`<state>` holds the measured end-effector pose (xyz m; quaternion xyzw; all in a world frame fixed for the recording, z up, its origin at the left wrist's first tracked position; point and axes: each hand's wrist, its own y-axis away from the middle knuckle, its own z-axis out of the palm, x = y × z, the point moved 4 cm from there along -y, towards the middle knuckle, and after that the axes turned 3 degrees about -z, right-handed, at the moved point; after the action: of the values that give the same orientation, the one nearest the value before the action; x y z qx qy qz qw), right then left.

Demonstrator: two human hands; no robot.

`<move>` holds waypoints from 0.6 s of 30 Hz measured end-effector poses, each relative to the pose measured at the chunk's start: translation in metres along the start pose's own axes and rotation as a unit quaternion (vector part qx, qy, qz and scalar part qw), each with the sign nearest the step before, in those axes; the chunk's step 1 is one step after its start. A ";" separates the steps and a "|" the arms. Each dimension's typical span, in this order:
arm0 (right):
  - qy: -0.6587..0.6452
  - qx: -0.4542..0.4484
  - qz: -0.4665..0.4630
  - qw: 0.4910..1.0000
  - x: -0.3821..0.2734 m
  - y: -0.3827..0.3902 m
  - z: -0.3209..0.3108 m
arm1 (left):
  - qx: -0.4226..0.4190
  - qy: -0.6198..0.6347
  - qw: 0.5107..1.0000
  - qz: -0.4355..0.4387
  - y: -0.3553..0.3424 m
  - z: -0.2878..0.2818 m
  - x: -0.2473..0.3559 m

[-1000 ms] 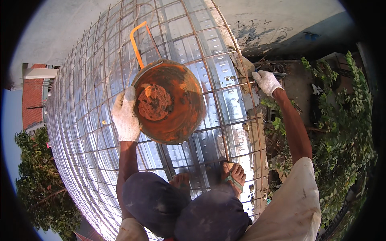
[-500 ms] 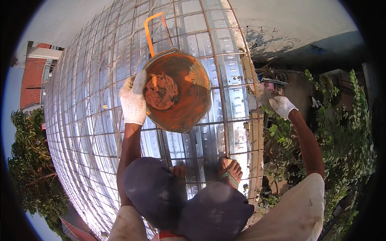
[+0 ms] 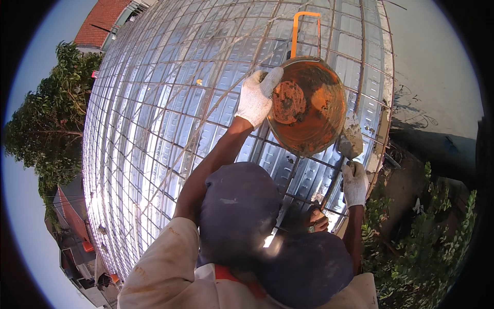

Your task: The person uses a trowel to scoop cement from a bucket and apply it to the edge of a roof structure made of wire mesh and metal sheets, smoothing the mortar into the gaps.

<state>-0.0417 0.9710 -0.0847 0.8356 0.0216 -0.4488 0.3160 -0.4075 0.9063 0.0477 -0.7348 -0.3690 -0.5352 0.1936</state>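
Observation:
A round bucket (image 3: 329,123) with a stained orange inside is tilted so that its mouth faces me. My left hand (image 3: 256,98), in a white knitted glove, is closed on its left rim, thumb over the edge. An orange squared handle (image 3: 295,36) rises from the bucket's far side. My right hand (image 3: 354,180), gloved too, is closed at the near end of a trowel (image 3: 352,139), whose grey, mortar-smeared blade points away beside the bucket's lower right. Fingers cover the trowel's handle.
Rebar mesh (image 3: 206,123) lies over shiny ribbed metal decking (image 3: 170,149). My dark-clad knees (image 3: 239,206) and one bare foot (image 3: 319,221) are close below. The deck ends at right, beside leafy plants (image 3: 411,247) and a stained wall (image 3: 437,77).
The bucket and my left hand have shifted right in the picture as the view turned. My right hand has come in from beyond the deck edge to near the bucket, with the trowel now visible.

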 end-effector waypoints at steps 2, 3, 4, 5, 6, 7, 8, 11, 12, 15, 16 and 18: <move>0.049 0.070 -0.160 0.983 -0.007 -0.002 0.030 | 0.020 0.082 0.994 -0.072 0.020 -0.017 -0.020; 0.073 0.072 -0.206 0.973 -0.012 -0.001 0.038 | 0.039 0.094 0.991 -0.086 0.032 -0.029 -0.037; 0.126 0.091 -0.236 0.959 -0.021 0.005 0.041 | 0.059 0.106 0.987 -0.102 0.045 -0.041 -0.049; 0.177 0.110 -0.266 0.941 -0.031 0.012 0.041 | 0.062 0.173 0.976 -0.119 0.055 -0.051 -0.060; 0.232 0.126 -0.293 0.919 -0.039 0.020 0.036 | 0.067 0.243 0.958 -0.138 0.068 -0.058 -0.070; 0.163 0.098 -0.299 0.935 -0.041 0.024 0.030 | 0.070 0.311 0.935 -0.156 0.077 -0.062 -0.079; 0.044 0.081 -0.280 0.956 -0.034 0.023 0.025 | 0.060 0.326 0.927 -0.176 0.084 -0.063 -0.080; -0.294 -0.214 -0.107 0.925 -0.048 0.037 0.023 | 0.017 0.358 0.910 -0.208 0.093 -0.061 -0.072; -0.271 -0.206 -0.110 0.934 -0.046 0.037 0.025 | 0.001 0.340 0.917 -0.210 0.088 -0.057 -0.076; -0.178 -0.186 -0.090 0.962 -0.052 0.042 0.027 | -0.064 0.323 0.926 -0.186 0.075 -0.040 -0.072; -0.133 -0.182 -0.069 0.972 -0.059 0.040 0.027 | -0.080 0.290 0.935 -0.188 0.074 -0.039 -0.068; -0.037 -0.173 -0.016 0.984 -0.083 0.046 0.022 | -0.116 0.228 0.946 -0.201 0.078 -0.039 -0.054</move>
<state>-0.0924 0.9428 -0.0066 0.7505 0.1011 -0.4741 0.4492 -0.3827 0.8110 0.0200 -0.5212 -0.3899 -0.7555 0.0745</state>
